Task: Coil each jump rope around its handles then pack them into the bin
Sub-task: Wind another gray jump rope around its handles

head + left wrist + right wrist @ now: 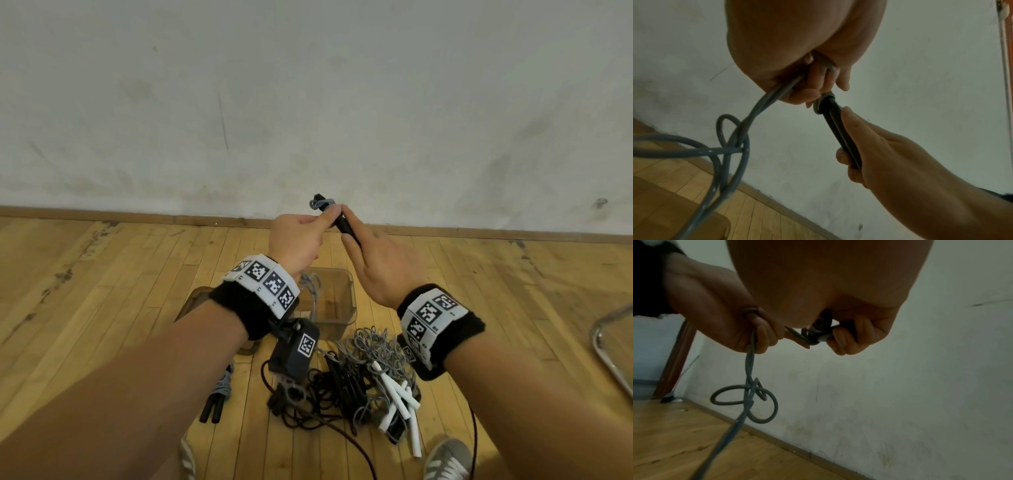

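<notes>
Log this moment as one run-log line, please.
step: coiling | left hand: pinches grey jump rope cord | right hand: grips paired black handles | clear plastic bin: on floor below

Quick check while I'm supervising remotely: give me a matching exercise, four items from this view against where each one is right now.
Things:
1. black handles
2. grey cord
3. white handles
4. clear bin

Places:
A. on the floor, below the raised hands
B. in the tangled pile on the floor
C. gripped in the right hand
D. pinched by the left hand, hanging down in loops

Pairs: 1-C, 2-D, 3-B, 4-A
</notes>
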`<state>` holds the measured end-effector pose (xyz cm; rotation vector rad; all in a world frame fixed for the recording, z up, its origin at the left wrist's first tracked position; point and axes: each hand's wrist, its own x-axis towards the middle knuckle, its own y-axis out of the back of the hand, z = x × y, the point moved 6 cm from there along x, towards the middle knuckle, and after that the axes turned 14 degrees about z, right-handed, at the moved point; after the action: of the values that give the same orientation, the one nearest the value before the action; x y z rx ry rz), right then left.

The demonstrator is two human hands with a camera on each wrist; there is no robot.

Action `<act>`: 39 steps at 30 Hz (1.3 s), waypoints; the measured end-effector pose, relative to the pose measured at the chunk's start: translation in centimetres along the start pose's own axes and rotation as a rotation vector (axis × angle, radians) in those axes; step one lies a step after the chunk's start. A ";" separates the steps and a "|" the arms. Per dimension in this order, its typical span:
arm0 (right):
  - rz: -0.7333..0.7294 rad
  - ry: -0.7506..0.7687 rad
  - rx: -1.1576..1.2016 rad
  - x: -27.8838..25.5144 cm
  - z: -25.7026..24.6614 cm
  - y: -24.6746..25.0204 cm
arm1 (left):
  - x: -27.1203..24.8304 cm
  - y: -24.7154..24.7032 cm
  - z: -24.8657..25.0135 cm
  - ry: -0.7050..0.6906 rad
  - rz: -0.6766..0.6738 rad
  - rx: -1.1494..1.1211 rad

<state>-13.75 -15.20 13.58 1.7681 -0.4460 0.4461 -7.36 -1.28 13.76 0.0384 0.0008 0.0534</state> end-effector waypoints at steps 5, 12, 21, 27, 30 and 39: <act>0.012 0.053 -0.089 -0.1 -1.2 0.1 | 0.1 0.6 -0.6 0.071 0.043 -0.035; 0.062 -0.325 0.584 0.8 1.6 1.4 | -0.8 -0.6 0.8 0.084 -0.117 -0.159; -0.023 -0.307 0.747 0.7 1.3 1.2 | -0.4 -0.4 0.1 0.089 -0.114 -0.099; 0.090 -0.192 0.434 0.8 2.3 1.0 | -0.6 -1.0 -0.1 0.091 -0.194 0.021; 0.103 -0.192 0.356 0.9 2.3 1.2 | -0.5 -1.0 -0.1 0.123 -0.219 -0.013; 0.074 -0.080 0.042 0.9 0.5 1.1 | -0.2 -0.9 -0.2 0.115 -0.108 -0.065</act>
<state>-13.50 -16.03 14.85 1.8195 -0.5637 0.4403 -7.53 -2.18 13.48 -0.0300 0.1156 -0.0524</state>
